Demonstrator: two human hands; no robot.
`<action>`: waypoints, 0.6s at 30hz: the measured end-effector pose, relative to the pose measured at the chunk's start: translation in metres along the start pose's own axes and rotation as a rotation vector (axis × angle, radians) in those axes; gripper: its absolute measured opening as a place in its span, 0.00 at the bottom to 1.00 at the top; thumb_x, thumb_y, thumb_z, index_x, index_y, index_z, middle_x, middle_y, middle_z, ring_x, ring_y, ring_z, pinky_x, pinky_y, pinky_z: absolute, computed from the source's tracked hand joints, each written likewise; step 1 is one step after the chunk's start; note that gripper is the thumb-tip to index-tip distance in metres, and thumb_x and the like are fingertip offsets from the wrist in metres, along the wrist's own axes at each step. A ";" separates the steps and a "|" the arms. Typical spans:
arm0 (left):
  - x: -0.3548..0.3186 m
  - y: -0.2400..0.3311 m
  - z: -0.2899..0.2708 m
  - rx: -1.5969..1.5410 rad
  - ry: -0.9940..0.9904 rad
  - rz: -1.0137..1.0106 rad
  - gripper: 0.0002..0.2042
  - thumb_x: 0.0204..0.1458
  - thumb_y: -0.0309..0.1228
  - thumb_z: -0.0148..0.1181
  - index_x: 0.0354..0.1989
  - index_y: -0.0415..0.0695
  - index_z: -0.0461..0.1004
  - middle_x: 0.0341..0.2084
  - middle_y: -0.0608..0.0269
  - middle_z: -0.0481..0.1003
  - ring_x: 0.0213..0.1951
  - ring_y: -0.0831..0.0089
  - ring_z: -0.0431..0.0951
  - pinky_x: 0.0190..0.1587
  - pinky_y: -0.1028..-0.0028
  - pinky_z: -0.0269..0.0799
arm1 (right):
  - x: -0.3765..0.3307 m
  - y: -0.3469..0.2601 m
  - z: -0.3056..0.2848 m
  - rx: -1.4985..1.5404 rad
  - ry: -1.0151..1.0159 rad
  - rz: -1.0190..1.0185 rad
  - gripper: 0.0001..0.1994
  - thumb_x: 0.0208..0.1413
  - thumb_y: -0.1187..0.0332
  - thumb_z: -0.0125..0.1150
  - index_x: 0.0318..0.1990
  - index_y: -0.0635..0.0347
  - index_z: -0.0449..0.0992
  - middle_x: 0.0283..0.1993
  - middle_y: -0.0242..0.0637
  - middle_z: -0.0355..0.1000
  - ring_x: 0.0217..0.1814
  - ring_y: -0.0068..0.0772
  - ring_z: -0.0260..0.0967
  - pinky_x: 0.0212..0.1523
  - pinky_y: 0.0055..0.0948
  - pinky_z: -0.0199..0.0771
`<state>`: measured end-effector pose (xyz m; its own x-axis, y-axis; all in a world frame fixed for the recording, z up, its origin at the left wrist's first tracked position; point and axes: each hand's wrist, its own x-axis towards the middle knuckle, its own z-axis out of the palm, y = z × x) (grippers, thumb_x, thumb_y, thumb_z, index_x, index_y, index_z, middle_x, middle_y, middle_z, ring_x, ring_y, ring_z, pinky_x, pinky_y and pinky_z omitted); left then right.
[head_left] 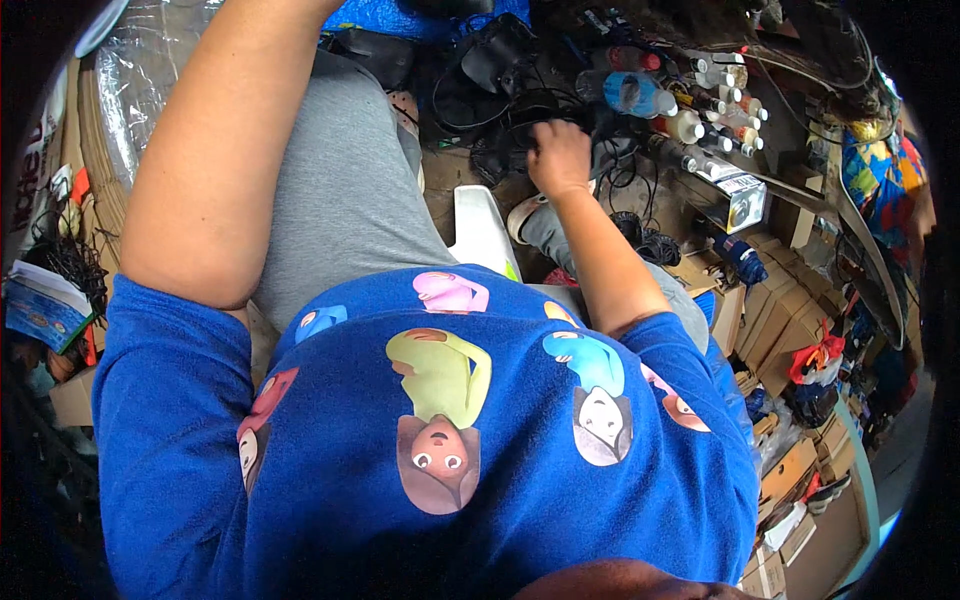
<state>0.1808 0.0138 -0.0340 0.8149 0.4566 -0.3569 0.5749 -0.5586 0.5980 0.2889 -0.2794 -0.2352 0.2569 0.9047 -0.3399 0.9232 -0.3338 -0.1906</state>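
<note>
My right hand (560,158) reaches down among dark, tangled things on the floor. Its fingers look curled, and whatever they grip is hidden against the black pile. Beside it lie black cables (640,185) and a black device-like object with a cord (498,62). A clear bottle with a blue label (628,93) lies on its side just to the right of that hand. My left forearm (230,100) stretches up past the far edge of the picture, so my left hand is out of sight.
Several small bottles (728,110) with pale caps stand at the far right, behind a small printed box (738,200). A white plastic seat edge (478,225) shows between my legs. Flattened cardboard (790,300) is stacked on the right. Clear plastic wrap (130,90) lies far left.
</note>
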 end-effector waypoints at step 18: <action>0.014 -0.002 -0.001 -0.896 -0.412 0.304 0.17 0.42 0.36 0.56 0.41 0.40 0.71 0.30 0.70 0.73 0.37 0.80 0.69 0.43 0.79 0.62 | -0.072 0.015 -0.168 1.186 -0.289 0.254 0.18 0.46 0.68 0.65 0.45 0.66 0.72 0.38 0.32 0.74 0.38 0.19 0.68 0.42 0.20 0.68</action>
<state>0.1906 0.0218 -0.0396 0.9757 0.0153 -0.2188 0.2121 0.1876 0.9591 0.3319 -0.3050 -0.0583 0.1795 0.7384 -0.6500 -0.0089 -0.6595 -0.7517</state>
